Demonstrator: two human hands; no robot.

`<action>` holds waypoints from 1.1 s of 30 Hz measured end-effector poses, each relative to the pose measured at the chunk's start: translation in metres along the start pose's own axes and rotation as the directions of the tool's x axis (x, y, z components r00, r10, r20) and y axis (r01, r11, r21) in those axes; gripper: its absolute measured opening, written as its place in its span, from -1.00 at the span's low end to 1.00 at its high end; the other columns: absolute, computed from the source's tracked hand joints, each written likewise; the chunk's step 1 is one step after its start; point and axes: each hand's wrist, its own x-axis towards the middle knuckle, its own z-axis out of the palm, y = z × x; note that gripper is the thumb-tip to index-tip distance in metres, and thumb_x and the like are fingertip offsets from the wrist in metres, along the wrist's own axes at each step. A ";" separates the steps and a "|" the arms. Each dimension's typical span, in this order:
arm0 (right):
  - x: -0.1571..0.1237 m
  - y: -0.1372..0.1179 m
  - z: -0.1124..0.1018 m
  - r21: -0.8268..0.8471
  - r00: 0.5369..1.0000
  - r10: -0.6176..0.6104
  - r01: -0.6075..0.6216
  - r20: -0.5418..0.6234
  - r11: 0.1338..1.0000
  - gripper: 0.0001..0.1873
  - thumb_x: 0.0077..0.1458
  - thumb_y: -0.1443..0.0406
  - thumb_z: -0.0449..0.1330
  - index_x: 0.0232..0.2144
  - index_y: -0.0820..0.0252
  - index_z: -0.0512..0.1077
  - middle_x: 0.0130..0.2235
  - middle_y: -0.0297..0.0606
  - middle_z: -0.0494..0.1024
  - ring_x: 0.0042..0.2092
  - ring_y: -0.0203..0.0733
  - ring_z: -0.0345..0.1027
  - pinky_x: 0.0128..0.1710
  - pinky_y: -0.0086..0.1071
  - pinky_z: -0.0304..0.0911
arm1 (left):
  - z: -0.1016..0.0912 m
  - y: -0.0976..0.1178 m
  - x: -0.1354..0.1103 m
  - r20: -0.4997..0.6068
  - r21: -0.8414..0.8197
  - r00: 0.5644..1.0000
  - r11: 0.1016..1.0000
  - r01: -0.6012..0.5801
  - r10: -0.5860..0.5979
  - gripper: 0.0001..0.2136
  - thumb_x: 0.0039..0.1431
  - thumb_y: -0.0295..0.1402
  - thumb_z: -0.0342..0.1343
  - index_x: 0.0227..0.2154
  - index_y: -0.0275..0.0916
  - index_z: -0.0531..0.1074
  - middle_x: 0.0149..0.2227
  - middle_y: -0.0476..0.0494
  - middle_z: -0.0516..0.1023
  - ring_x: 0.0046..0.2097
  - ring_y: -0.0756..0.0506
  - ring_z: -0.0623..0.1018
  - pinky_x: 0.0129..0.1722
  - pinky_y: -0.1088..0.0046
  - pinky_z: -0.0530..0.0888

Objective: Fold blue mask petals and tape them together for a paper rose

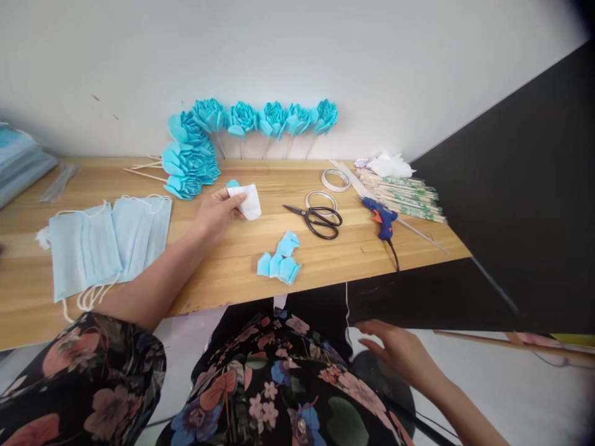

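Table (227, 272) in pale wood, right along the wall (418, 68)! Blue flowers (272, 121) on sticks line its far side, two face masks (86, 244) lying at left. Right hand (402, 350) below the near edge, fingers loosely spread. Left hand (222, 209) over the wood, thumb and fingers pinching. Glue gun (385, 218) at right, scissors (307, 214) beside it, folded blue pieces (279, 267) nearer us, and the white scrap (251, 203), in that left-hand pinch, just before the flowers!
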 end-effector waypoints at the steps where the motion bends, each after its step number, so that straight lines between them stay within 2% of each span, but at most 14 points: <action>1: 0.007 -0.014 -0.016 0.075 0.997 -0.044 0.049 -0.071 0.996 -0.69 0.29 0.20 0.09 -0.08 0.04 0.60 -0.07 -0.20 0.70 -0.09 -0.01 0.62 -0.13 -0.22 0.47 | 0.000 0.000 -0.001 0.000 0.001 1.000 1.000 -0.002 0.002 -0.72 -0.13 -0.31 0.42 -0.37 -0.36 0.53 -0.40 -0.11 0.60 -0.42 -0.03 0.53 -0.44 0.46 0.44; 3: 0.027 -0.044 -0.047 0.184 0.956 -0.144 0.194 -0.256 0.964 -0.70 0.32 0.14 0.09 -0.14 0.06 0.60 -0.13 -0.23 0.71 -0.12 -0.07 0.62 -0.12 -0.29 0.45 | 0.001 0.000 -0.002 0.000 0.000 1.000 1.000 -0.007 0.007 -0.68 -0.16 -0.28 0.44 -0.37 -0.36 0.54 -0.41 -0.10 0.60 -0.43 -0.02 0.52 -0.44 0.45 0.43; 6: 0.071 -0.087 -0.085 0.250 0.849 -0.228 0.380 -0.477 0.890 -0.71 0.32 0.16 0.10 -0.25 0.10 0.59 -0.25 -0.24 0.70 -0.21 -0.14 0.60 -0.20 -0.35 0.40 | 0.002 0.000 -0.003 0.009 -0.006 1.000 1.000 -0.007 0.007 -0.64 -0.21 -0.23 0.46 -0.38 -0.36 0.54 -0.43 -0.09 0.59 -0.44 -0.02 0.51 -0.46 0.45 0.43; 9: 0.129 -0.123 -0.107 0.349 0.775 -0.235 0.503 -0.586 0.790 -0.63 0.34 0.10 0.06 -0.28 0.15 0.58 -0.35 -0.25 0.65 -0.31 -0.20 0.54 -0.25 -0.35 0.38 | 0.002 0.000 -0.003 0.001 -0.018 1.000 1.000 -0.004 0.004 -0.62 -0.23 -0.21 0.47 -0.39 -0.35 0.54 -0.42 -0.10 0.60 -0.43 -0.02 0.51 -0.46 0.47 0.40; 13: 0.201 -0.163 -0.118 0.562 0.794 -0.221 0.568 -0.566 0.601 -0.54 0.33 -0.02 0.04 -0.22 0.18 0.56 -0.34 -0.23 0.62 -0.30 -0.21 0.51 -0.29 -0.36 0.40 | 0.002 -0.001 -0.002 -0.032 -0.018 0.999 1.000 0.002 -0.003 -0.61 -0.23 -0.18 0.48 -0.39 -0.35 0.55 -0.39 -0.12 0.61 -0.41 -0.02 0.51 -0.43 0.47 0.39; 14: 0.214 -0.171 -0.118 0.592 0.806 -0.251 0.571 -0.536 0.569 -0.53 0.31 -0.04 0.05 -0.20 0.18 0.55 -0.31 -0.22 0.62 -0.28 -0.21 0.51 -0.30 -0.37 0.40 | 0.001 -0.001 -0.002 -0.035 -0.018 0.999 1.000 -0.003 0.003 -0.61 -0.21 -0.17 0.47 -0.39 -0.35 0.56 -0.39 -0.11 0.60 -0.41 -0.02 0.51 -0.43 0.47 0.39; 17: 0.240 -0.190 -0.119 0.604 0.816 -0.340 0.576 -0.468 0.550 -0.58 0.26 -0.06 0.12 -0.18 0.14 0.49 -0.29 -0.25 0.61 -0.23 -0.19 0.51 -0.29 -0.35 0.40 | 0.001 -0.002 -0.003 -0.034 -0.028 0.999 0.999 -0.033 0.032 -0.63 -0.14 -0.15 0.44 -0.37 -0.35 0.56 -0.40 -0.10 0.60 -0.40 -0.02 0.51 -0.41 0.46 0.40; 20: 0.253 -0.201 -0.117 0.636 0.829 -0.366 0.560 -0.424 0.531 -0.64 0.18 -0.01 0.22 -0.16 0.13 0.44 -0.29 -0.29 0.60 -0.24 -0.19 0.50 -0.27 -0.34 0.38 | 0.001 -0.004 -0.003 -0.047 -0.047 0.997 0.997 -0.059 0.057 -0.66 -0.09 -0.17 0.41 -0.37 -0.34 0.56 -0.41 -0.08 0.58 -0.40 -0.01 0.50 -0.41 0.46 0.41; 23: 0.262 -0.207 -0.113 0.698 0.835 -0.374 0.545 -0.403 0.465 -0.67 0.11 0.04 0.29 -0.22 0.14 0.45 -0.33 -0.33 0.57 -0.32 -0.25 0.44 -0.32 -0.36 0.34 | 0.002 -0.006 -0.003 -0.069 -0.052 0.997 0.998 -0.044 0.040 -0.67 -0.09 -0.18 0.41 -0.37 -0.34 0.55 -0.41 -0.08 0.59 -0.40 -0.01 0.50 -0.43 0.47 0.41; 28: 0.267 -0.206 -0.108 0.724 0.823 -0.316 0.566 -0.472 0.394 -0.75 0.11 0.10 0.29 -0.42 0.15 0.45 -0.44 -0.40 0.49 -0.42 -0.32 0.32 -0.37 -0.40 0.28 | 0.004 -0.003 -0.005 -0.063 -0.041 0.998 0.999 -0.007 0.004 -0.69 -0.11 -0.20 0.41 -0.38 -0.33 0.55 -0.40 -0.10 0.60 -0.41 0.00 0.50 -0.42 0.47 0.41; 33: 0.268 -0.197 -0.106 0.758 0.822 -0.264 0.569 -0.505 0.320 -0.71 0.13 0.03 0.28 -0.34 0.12 0.50 -0.39 -0.36 0.53 -0.33 -0.27 0.40 -0.33 -0.38 0.36 | 0.001 -0.004 -0.003 -0.098 -0.058 0.995 0.998 -0.009 0.003 -0.69 -0.12 -0.22 0.41 -0.38 -0.34 0.56 -0.40 -0.11 0.59 -0.40 -0.02 0.50 -0.44 0.47 0.38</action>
